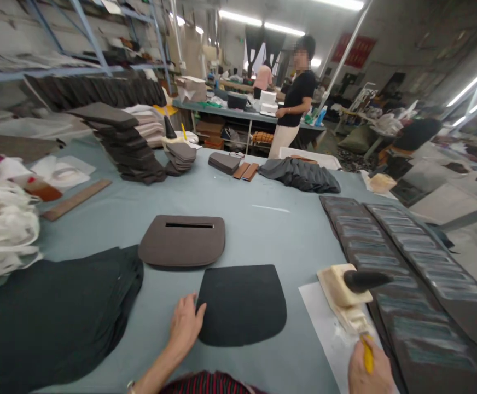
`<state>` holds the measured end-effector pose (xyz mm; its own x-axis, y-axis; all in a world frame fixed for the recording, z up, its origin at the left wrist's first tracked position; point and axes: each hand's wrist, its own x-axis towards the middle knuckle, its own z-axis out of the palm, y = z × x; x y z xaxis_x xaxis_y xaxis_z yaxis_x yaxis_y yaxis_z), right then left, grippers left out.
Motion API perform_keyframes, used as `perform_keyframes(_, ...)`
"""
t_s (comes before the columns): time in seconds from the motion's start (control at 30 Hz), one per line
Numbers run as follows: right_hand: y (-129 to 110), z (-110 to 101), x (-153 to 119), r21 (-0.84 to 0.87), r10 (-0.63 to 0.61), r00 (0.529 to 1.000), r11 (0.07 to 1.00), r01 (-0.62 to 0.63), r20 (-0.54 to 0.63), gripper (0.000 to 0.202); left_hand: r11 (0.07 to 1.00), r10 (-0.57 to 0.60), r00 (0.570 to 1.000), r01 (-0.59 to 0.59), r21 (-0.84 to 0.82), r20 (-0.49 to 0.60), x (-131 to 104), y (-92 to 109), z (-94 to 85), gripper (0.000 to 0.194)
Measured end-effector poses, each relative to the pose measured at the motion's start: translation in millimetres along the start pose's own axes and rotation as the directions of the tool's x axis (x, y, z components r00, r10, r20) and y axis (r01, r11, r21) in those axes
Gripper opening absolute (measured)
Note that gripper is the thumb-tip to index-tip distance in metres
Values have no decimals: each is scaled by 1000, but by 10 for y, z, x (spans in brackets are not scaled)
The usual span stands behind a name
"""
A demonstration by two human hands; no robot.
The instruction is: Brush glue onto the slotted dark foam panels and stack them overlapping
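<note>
My left hand (186,322) rests at the left edge of a dark rounded panel (242,306), its fingers stretched out and touching the rim. The panel lies flat on the table in front of me. At the lower right my right hand (370,366) is closed around the yellow handle of a brush (368,355). The brush's pale head is beside a cream container (339,287) with a black cone sticking out of it, on a white sheet (318,312). Beyond the dark panel lies a brown flap-shaped panel (183,243) with a narrow slot near its top.
A pile of dark fabric pieces (58,312) lies at the left, near white strips (4,230). Overlapping brown pieces with shiny streaks (386,262) line the right. Stacked brown panels (123,142) stand at the back left. A person (298,87) stands at a farther table.
</note>
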<state>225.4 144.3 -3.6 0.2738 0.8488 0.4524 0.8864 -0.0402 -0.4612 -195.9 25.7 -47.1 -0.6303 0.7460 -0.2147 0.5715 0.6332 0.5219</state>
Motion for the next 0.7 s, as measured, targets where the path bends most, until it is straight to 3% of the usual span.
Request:
perform_keyframes(0.1,10,102,-5,-31,-109,990,994,107,-91,44,974,-112,994,112,197,-10,129,21,28,54)
perform_keyframes(0.17,-146,206,-57,30,-187,980,981,190,-70,41,961,-76,997,75,267,-5,177,54,67,55)
perform_keyframes(0.27,-540,493,-195,219,-296,955,934,283,27,38,961,40,999,-35,274,-12,220,122,164,51)
perform_keyframes(0.33,-805,759,-296,307,-382,911,895,324,154,38,965,91,996,-92,244,17,253,176,237,49)
perform_keyframes(0.4,-1008,1035,-370,294,-432,870,886,359,237,37,968,120,992,-128,215,46,294,231,298,48)
perform_keyframes(0.47,-1129,1275,-406,174,-409,878,910,375,249,34,970,125,990,-135,200,63,340,276,342,43)
perform_keyframes(0.57,-1155,1530,-428,12,-359,907,931,366,219,28,970,103,990,-122,212,100,403,300,408,31)
perform_keyframes(0.7,-978,1738,-461,80,-360,907,933,351,219,25,987,111,989,-121,104,93,482,292,569,36)
